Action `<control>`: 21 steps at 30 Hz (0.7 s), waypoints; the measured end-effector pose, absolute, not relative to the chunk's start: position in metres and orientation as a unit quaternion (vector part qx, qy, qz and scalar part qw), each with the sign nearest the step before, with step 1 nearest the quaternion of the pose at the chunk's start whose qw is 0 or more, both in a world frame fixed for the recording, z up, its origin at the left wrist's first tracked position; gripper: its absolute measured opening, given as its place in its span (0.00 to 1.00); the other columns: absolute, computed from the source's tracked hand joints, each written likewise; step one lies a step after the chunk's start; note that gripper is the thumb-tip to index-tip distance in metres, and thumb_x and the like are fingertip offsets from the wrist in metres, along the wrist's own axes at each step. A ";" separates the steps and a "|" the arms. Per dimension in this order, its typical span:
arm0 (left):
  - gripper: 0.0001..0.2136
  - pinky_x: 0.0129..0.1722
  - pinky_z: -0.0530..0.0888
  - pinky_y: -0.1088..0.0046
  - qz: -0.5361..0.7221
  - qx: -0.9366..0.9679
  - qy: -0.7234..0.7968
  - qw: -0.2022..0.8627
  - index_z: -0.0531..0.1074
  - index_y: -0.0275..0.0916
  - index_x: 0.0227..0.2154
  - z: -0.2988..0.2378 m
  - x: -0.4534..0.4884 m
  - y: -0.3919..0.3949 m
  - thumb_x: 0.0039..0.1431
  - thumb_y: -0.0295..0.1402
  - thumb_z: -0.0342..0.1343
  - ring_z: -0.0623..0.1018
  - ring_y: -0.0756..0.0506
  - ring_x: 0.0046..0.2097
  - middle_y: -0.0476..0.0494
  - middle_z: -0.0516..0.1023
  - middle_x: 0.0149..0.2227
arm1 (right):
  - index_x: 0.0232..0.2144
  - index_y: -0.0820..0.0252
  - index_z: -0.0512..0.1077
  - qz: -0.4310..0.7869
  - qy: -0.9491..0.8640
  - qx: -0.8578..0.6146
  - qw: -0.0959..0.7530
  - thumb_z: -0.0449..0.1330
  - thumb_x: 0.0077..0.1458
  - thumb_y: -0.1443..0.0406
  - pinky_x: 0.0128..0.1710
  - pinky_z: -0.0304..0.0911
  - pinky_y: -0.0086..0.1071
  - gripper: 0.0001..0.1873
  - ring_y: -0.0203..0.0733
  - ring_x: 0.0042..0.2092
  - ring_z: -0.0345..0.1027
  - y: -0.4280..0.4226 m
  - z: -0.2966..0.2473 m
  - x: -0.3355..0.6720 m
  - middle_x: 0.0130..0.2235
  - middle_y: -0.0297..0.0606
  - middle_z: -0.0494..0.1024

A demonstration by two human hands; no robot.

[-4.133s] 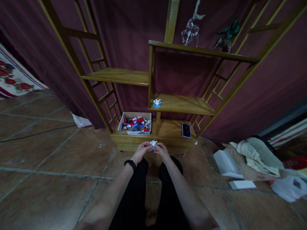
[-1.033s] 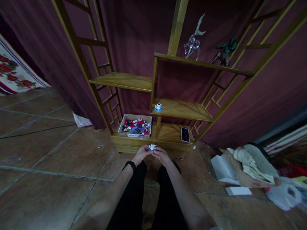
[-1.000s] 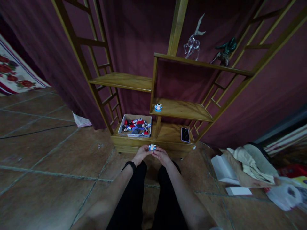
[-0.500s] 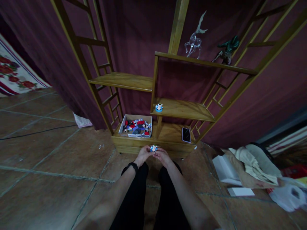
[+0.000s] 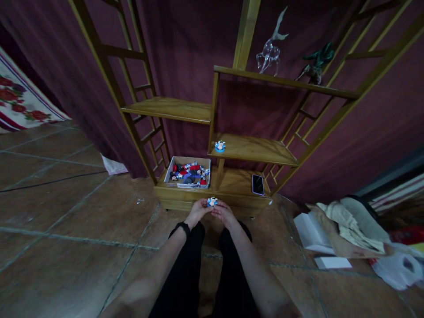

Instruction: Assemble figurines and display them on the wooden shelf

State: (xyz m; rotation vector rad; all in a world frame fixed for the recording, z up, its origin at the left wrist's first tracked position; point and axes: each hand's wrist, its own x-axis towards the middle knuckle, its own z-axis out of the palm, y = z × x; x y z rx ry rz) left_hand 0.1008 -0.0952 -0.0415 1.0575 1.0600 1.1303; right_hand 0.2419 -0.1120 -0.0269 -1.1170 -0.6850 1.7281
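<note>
Figurine (image 5: 212,202): small, blue and white, held up between both hands in front of the wooden stand (image 5: 179,197); roughly upright from where I'm standing, its finer detail too small to tell.
Left hand (image 5: 198,210): fingers closed on the figurine's left side, a dark band (image 5: 184,227) at the wrist.
Right hand (image 5: 224,213): fingertips gripping the opposite side, close to the left hand's.
Careful hold: I'd say light, even pressure low on the piece serves best; squeezing the upper parts could bend something, and a slip might drop it on the tiles (image 5: 82,265).
Cardboard box (image 5: 194,186): just beyond the hands, on the stand's low top, with jumbled figures (image 5: 190,170) inside, red, black and purple.
Shelf figurine (image 5: 220,146): near the left end of the middle shelf (image 5: 258,149), much like the held one.
Phone (image 5: 258,184): lying right of the box, below that shelf.
Upper shelf (image 5: 285,81): a clear animal ornament (image 5: 270,54) and a dark green one (image 5: 321,56).
Far right: crumpled cloth (image 5: 344,225), a white box (image 5: 311,234), a plastic bag (image 5: 399,267).
</note>
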 end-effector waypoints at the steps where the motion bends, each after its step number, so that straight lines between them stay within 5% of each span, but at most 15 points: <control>1: 0.18 0.38 0.68 0.70 0.488 0.457 0.457 0.587 0.68 0.35 0.29 -0.043 0.102 -0.095 0.32 0.29 0.66 0.74 0.48 0.34 0.46 0.76 0.30 | 0.32 0.59 0.71 0.703 -0.278 -0.459 0.467 0.67 0.35 0.60 0.36 0.67 0.34 0.18 0.37 0.31 0.71 -0.111 -0.028 0.242 0.30 0.35 0.77; 9: 0.16 0.33 0.68 0.73 0.472 0.512 0.469 0.544 0.65 0.36 0.28 -0.046 0.105 -0.095 0.34 0.30 0.64 0.73 0.49 0.31 0.50 0.74 0.27 | 0.32 0.59 0.71 0.703 -0.274 -0.453 0.476 0.67 0.37 0.58 0.35 0.67 0.32 0.18 0.37 0.32 0.71 -0.107 -0.037 0.245 0.35 0.37 0.77; 21: 0.12 0.31 0.67 0.74 0.463 0.505 0.485 0.543 0.68 0.36 0.26 -0.040 0.106 -0.096 0.38 0.34 0.62 0.72 0.49 0.29 0.49 0.73 0.26 | 0.29 0.61 0.70 0.700 -0.262 -0.438 0.499 0.67 0.39 0.61 0.39 0.68 0.36 0.14 0.37 0.30 0.72 -0.110 -0.034 0.242 0.30 0.36 0.77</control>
